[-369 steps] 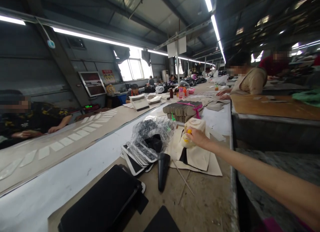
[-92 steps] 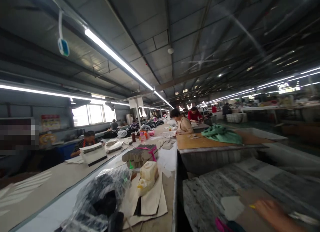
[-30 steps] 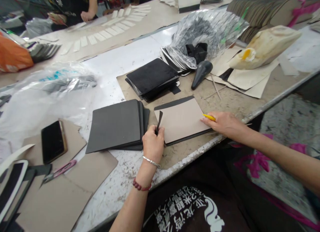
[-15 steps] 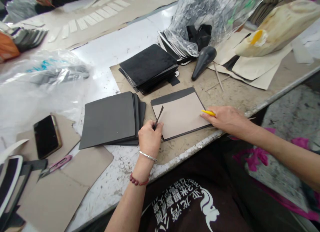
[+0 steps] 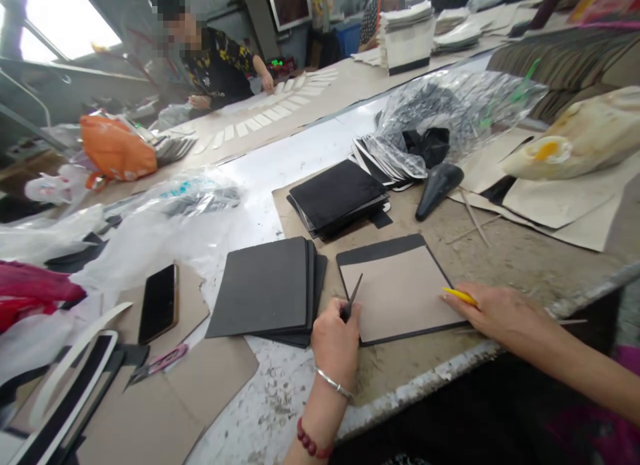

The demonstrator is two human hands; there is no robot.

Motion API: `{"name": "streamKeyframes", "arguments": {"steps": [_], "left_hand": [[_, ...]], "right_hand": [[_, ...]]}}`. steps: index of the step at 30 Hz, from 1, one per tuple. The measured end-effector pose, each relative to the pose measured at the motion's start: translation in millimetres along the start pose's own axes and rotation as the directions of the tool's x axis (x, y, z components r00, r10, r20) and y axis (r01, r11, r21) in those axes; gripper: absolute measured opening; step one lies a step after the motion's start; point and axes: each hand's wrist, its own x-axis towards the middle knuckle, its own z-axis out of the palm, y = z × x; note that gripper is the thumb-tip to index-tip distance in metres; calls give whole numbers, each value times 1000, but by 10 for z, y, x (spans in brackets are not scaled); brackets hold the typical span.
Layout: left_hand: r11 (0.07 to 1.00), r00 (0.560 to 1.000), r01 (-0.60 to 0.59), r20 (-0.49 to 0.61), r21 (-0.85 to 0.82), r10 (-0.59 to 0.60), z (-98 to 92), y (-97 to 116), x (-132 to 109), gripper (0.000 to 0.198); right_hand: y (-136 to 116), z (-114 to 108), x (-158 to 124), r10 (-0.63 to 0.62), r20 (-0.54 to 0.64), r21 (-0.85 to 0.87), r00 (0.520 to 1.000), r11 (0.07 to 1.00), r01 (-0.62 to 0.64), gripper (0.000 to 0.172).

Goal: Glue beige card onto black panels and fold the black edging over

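In the head view, the left hand (image 5: 334, 338) is curled with thumb and fingers pinched around a thin dark strip (image 5: 355, 293), whose narrow end points up and away over the edge of a beige sheet (image 5: 400, 291). That sheet lies flat on the worktable (image 5: 287, 378) between the two hands, on a dark backing (image 5: 383, 248) that shows along its far edge and sides. The right hand (image 5: 493, 306) is at the sheet's right edge, fingers folded around a yellow pointed tool (image 5: 461, 295) — its tip aims left, over the sheet. Just left of the sheet sits a stack of dark grey panels (image 5: 265, 285); beyond is a black stack (image 5: 337, 195), with a dark cone-shaped object (image 5: 440, 190) to its right. Farther left lie a phone (image 5: 159, 303) and pink-handled scissors (image 5: 167, 358) on beige pieces (image 5: 220, 365). Across the table, a co-worker (image 5: 217, 65) reaches toward a row of pale strips (image 5: 275, 111).
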Motion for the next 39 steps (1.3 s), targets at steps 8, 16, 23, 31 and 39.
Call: {"name": "streamKeyframes", "arguments": {"steps": [8, 16, 23, 31, 39], "left_hand": [[999, 999, 15, 46, 35, -17, 13, -47, 37, 22], [995, 999, 20, 36, 100, -24, 3, -11, 32, 21], [986, 1000, -10, -25, 167, 15, -3, 49, -4, 15], [978, 997, -23, -66, 207, 37, 17, 49, -28, 15], [965, 997, -7, -67, 263, 26, 16, 72, -29, 16]], "right_hand": [[-141, -159, 14, 107, 172, -59, 979, 993, -99, 32], [-207, -242, 39, 173, 226, -55, 959, 985, -165, 32], [-179, -222, 49, 159, 247, -69, 956, 987, -146, 35], [-134, -170, 58, 137, 246, -98, 959, 988, -116, 36], [-123, -147, 66, 124, 242, -106, 962, 989, -101, 37]]}}
